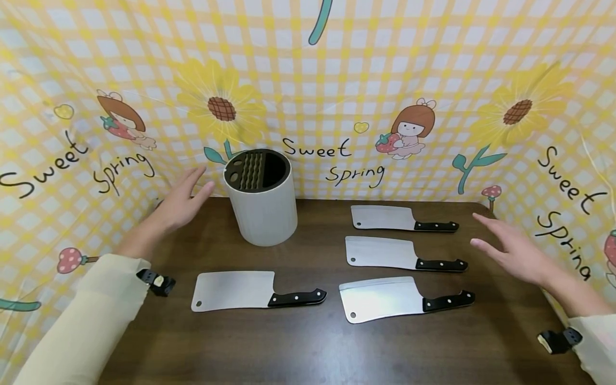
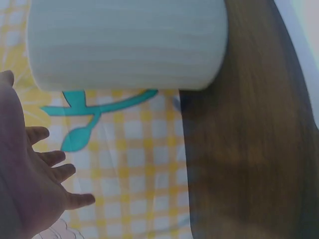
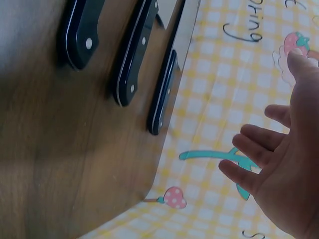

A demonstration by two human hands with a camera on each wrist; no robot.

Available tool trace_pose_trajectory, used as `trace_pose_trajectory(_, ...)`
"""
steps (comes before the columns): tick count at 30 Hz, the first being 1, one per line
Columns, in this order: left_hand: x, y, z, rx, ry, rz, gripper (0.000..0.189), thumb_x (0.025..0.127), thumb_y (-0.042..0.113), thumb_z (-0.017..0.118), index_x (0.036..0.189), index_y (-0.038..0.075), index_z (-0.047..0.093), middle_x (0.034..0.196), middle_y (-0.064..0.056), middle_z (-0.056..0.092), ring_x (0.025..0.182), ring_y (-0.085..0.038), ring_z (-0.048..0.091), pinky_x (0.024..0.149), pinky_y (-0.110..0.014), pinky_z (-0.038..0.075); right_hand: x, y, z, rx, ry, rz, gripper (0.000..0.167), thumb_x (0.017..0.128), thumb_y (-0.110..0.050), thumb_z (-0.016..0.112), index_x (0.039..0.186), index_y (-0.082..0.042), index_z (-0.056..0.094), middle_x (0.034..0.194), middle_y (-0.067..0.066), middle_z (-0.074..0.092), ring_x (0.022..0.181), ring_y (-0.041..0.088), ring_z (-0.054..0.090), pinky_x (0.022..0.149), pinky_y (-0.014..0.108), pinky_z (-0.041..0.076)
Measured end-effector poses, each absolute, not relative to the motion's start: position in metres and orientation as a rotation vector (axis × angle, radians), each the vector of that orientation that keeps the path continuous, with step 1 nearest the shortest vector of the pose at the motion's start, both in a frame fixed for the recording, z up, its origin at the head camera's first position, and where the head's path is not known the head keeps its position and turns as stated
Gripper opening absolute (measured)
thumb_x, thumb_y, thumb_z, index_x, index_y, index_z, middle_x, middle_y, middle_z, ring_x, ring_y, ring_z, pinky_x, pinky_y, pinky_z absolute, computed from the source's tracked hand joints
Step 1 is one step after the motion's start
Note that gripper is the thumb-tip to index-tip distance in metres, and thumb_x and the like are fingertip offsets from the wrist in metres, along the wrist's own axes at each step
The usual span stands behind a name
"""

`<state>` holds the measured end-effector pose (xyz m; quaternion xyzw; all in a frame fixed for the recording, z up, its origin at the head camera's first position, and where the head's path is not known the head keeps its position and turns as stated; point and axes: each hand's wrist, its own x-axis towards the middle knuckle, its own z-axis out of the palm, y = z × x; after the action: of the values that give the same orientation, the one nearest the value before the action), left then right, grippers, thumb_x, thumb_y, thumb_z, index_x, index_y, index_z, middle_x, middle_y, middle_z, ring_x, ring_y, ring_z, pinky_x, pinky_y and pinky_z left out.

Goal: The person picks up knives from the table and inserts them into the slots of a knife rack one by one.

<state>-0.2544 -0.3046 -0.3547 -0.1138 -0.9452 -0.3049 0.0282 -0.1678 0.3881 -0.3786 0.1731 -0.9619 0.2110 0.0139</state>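
Head view showed my left hand [image 1: 182, 200] with its fingers loosely straight and its thumb spread apart, just beside a round white knife holder [image 1: 264, 216] with a ribbed wall and a black slotted top, though not touching it. The open half of that top was so dark that I could not make out its depth. My right hand [image 1: 517, 254] lay as relaxed, thumb and fingers apart, near the black riveted handles of three broad, silvery metal cleavers: the rear cleaver [image 1: 382, 217], the middle cleaver [image 1: 380, 252] and the front cleaver [image 1: 380, 299], all on the dark brown wooden table [image 1: 231, 347] with blades to the left. A fourth cleaver [image 1: 236, 291] of the same make lay in front of the holder. The left wrist view cut off part of the holder's wall at its upper edge, and my thumb and palm partly at its left. The right wrist view cropped most of the three blades, leaving chiefly handles, and cut off my palm at its right edge. Behind everything hung a yellow-and-white checked cloth [image 1: 313, 96], a strawberry print on it cut off at the far right.
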Motion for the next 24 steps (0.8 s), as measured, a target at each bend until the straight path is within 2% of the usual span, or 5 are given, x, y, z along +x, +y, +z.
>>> trace_pose_trajectory(7,-0.264,-0.286,-0.345,-0.36,-2.793,-1.243,0.067,0.111,0.042,0.034,0.161,0.0,0.018,0.163,-0.029,0.02,0.15,-0.047,0.018,0.118,-0.066,0.019,-0.156,0.373,-0.382,0.558,-3.018,0.714,0.056,0.103,-0.03,0.063,0.147,0.001,0.047,0.145,0.028,0.05,0.13,0.051,0.045,0.096,0.066,0.04)
trace_pose_trajectory(13,-0.271,-0.272,-0.343,-0.281,-2.648,-1.591,0.07,0.11,0.047,0.034,0.16,-0.001,0.02,0.162,-0.026,0.026,0.146,-0.043,0.031,0.118,-0.058,0.029,-0.149,0.363,-0.391,0.654,-2.969,0.715,0.049,0.096,-0.027,0.073,0.139,-0.006,0.059,0.133,0.014,0.064,0.117,0.03,0.059,0.093,0.027,0.047)
trace_pose_trajectory(15,-0.272,-0.267,-0.342,-0.241,-2.592,-1.716,0.072,0.109,0.048,0.036,0.161,0.0,0.02,0.162,-0.025,0.026,0.145,-0.042,0.034,0.117,-0.056,0.033,-0.148,0.36,-0.396,0.688,-2.951,0.718,0.047,0.094,-0.026,0.076,0.136,-0.01,0.062,0.128,0.008,0.067,0.112,0.021,0.061,0.091,0.019,0.046)
trace_pose_trajectory(19,-0.278,-0.261,-0.343,-0.182,-2.508,-1.875,0.073,0.108,0.048,0.041,0.161,0.002,0.021,0.165,-0.02,0.024,0.148,-0.036,0.031,0.117,-0.05,0.037,-0.146,0.354,-0.405,0.771,-2.92,0.733,0.043,0.09,-0.024,0.081,0.129,-0.013,0.067,0.12,0.001,0.071,0.107,0.013,0.063,0.089,0.024,0.051)
trace_pose_trajectory(24,-0.283,-0.258,-0.345,-0.152,-2.451,-1.987,0.069,0.109,0.043,0.041,0.16,0.001,0.022,0.165,-0.017,0.023,0.15,-0.032,0.026,0.115,-0.047,0.04,-0.143,0.351,-0.42,0.889,-2.878,0.78,0.039,0.086,-0.019,0.084,0.121,-0.01,0.07,0.113,0.001,0.072,0.102,0.01,0.064,0.085,0.03,0.055)
